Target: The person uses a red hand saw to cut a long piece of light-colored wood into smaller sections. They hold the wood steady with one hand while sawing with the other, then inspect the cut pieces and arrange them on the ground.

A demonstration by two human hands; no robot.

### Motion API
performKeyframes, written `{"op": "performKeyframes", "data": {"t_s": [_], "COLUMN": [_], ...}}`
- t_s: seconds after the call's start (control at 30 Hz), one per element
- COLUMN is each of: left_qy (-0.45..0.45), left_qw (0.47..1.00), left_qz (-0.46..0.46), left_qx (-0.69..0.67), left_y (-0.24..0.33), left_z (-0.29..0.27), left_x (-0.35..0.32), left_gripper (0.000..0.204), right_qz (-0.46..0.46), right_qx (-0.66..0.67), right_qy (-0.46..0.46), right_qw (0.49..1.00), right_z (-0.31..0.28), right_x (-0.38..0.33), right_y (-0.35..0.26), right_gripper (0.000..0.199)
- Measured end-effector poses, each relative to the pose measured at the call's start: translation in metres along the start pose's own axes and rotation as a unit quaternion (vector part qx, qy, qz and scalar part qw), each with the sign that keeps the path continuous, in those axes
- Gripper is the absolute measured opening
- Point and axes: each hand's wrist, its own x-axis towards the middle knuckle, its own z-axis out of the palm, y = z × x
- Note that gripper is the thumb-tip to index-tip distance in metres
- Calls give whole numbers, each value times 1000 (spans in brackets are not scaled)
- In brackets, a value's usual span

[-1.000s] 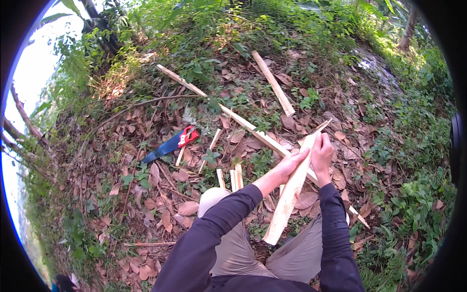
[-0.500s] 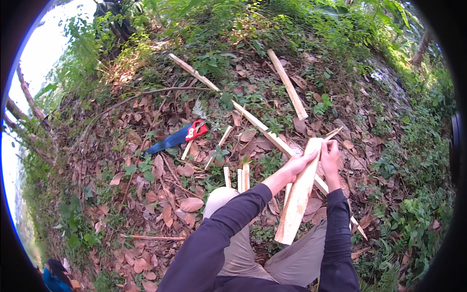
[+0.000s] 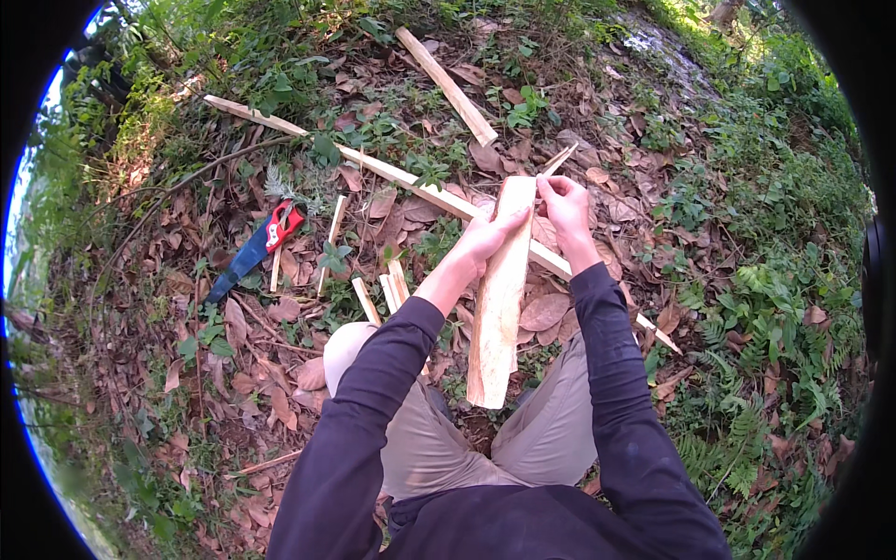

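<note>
A pale, rough-faced wooden plank (image 3: 497,317) slants over the gap between my knees, its wider end toward me. My left hand (image 3: 480,241) is closed around its left side near the upper end, thumb lying across the face. At the top right edge, my right hand (image 3: 566,211) is closed in a pinch; whatever its fingertips hold is too small to make out. Beneath the hands a long squared wooden strip (image 3: 411,182) runs diagonally over the leaves. A thin split piece of wood (image 3: 558,161) pokes out just beyond my right fingers.
A handsaw (image 3: 250,256) with a red handle and blue blade cover lies left among dry leaves. Short wooden sticks (image 3: 392,285) stand by my left knee, with a thin stick (image 3: 332,243) farther out. Another wooden piece (image 3: 446,86) lies ahead. Ferns (image 3: 742,420) grow at right.
The whole view has swung, so the ground and the wood sit farther left and higher. Both hands keep their places on the plank, which now appears more upright.
</note>
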Motion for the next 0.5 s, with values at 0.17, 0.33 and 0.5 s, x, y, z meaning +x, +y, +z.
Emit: {"op": "performKeyframes", "data": {"t_s": [0.17, 0.33, 0.5], "left_qy": [2, 43, 30], "left_qw": [1000, 994, 982], "left_qz": [4, -2, -25], "left_qx": [-27, -103, -184], "left_y": [2, 5, 7], "left_z": [8, 2, -32], "left_x": [-3, 8, 27], "left_gripper": [57, 48, 46], "right_qz": [-230, -373, -259], "right_qx": [-219, -240, -225], "right_qy": [101, 121, 5], "right_qw": [943, 888, 939], "right_z": [16, 21, 13], "right_x": [-15, -24, -33], "right_y": [-16, -32, -48], "right_gripper": [12, 11, 13]}}
